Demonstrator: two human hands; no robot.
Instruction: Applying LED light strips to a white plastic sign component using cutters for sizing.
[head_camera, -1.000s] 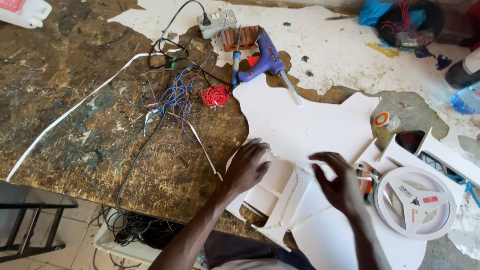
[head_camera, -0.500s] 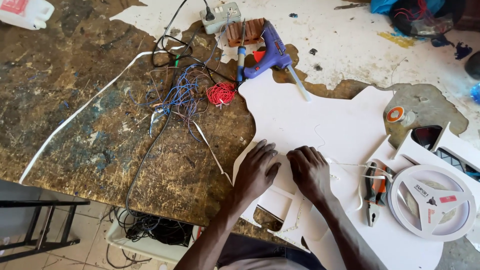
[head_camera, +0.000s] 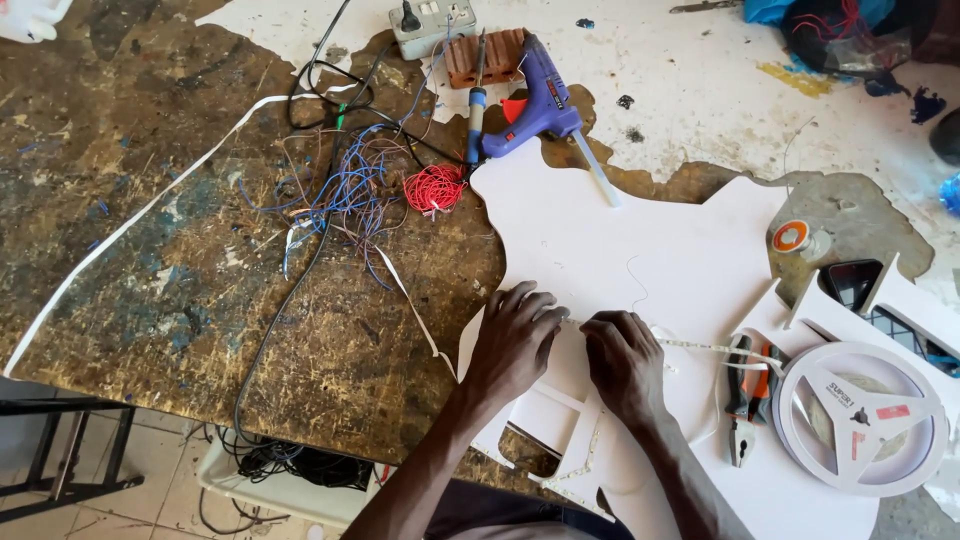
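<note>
- Hands: left hand (head_camera: 515, 335) and right hand (head_camera: 622, 358) press flat, fingers spread, on white board (head_camera: 640, 250);
- strip (head_camera: 700, 347) partly laid; reel (head_camera: 860, 415) mostly full.

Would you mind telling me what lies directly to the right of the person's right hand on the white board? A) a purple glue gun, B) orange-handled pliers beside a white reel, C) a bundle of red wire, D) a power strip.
B: the orange-handled pliers lie just right of the right hand, next to the white reel; the other items sit farther up the table.
</note>
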